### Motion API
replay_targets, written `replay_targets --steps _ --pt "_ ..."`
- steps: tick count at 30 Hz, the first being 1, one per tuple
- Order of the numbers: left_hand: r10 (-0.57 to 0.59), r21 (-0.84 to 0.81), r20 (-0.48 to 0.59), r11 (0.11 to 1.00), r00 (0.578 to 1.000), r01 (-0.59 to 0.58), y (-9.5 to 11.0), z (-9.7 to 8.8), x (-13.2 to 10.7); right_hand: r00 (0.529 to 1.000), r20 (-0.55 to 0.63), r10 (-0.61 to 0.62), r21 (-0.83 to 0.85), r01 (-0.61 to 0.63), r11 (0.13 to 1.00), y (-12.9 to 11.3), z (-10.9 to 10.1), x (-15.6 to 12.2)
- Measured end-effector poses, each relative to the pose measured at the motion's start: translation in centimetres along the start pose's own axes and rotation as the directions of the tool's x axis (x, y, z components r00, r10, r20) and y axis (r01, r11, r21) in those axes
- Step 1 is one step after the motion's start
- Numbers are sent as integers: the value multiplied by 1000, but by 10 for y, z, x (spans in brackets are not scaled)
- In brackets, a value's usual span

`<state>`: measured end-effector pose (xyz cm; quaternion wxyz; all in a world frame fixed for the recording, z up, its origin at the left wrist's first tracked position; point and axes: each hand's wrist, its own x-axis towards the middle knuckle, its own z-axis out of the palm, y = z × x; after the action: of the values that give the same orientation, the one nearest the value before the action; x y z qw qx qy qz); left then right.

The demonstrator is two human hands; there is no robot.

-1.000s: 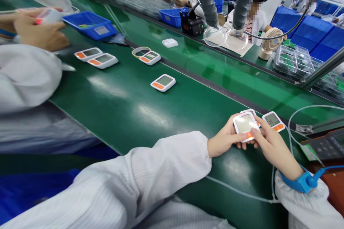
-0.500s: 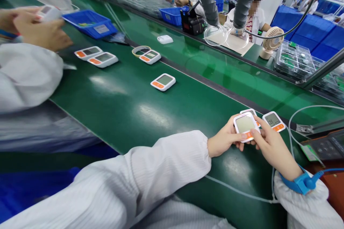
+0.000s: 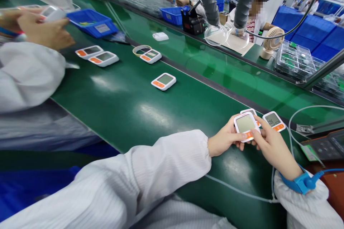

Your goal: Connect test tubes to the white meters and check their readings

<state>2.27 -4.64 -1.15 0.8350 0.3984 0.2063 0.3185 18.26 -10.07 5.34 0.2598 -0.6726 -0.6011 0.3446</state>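
Both hands hold one white handheld meter [image 3: 245, 123] with a grey screen and orange buttons, tilted up toward me. My left hand [image 3: 225, 139] grips its left side, the thumb on the lower edge by the buttons. My right hand [image 3: 270, 142] closes round its right side, with the thumb at the orange buttons. Just behind it a second meter [image 3: 252, 111] lies on the green table, mostly hidden. To the right rests a third meter [image 3: 273, 121], its screen showing digits. A blue wrist strap [image 3: 299, 183] with a cord is on my right wrist.
Another meter [image 3: 163, 81] lies mid-table, with more farther left near a blue tray [image 3: 92, 23]. At the left, a co-worker's hands [image 3: 45, 28] hold a similar device. A moving belt [image 3: 193, 55] runs behind the table edge. A thin white tube [image 3: 242, 190] crosses my work area.
On the belt beyond, a white device has shifted slightly left. Faint marks now show on the held meter's screen. My hands stay in place.
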Motion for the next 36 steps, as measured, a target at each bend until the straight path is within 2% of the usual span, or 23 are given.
replay_targets --steps 25,36 --pt "-9 17 15 1000 1000 8 0 0 -1 1000 17 -9 -18 9 1000 0 -2 -1" --pt "5 53 35 999 999 -7 3 1 -1 1000 0 -7 -58 7 998 -8 -4 -2"
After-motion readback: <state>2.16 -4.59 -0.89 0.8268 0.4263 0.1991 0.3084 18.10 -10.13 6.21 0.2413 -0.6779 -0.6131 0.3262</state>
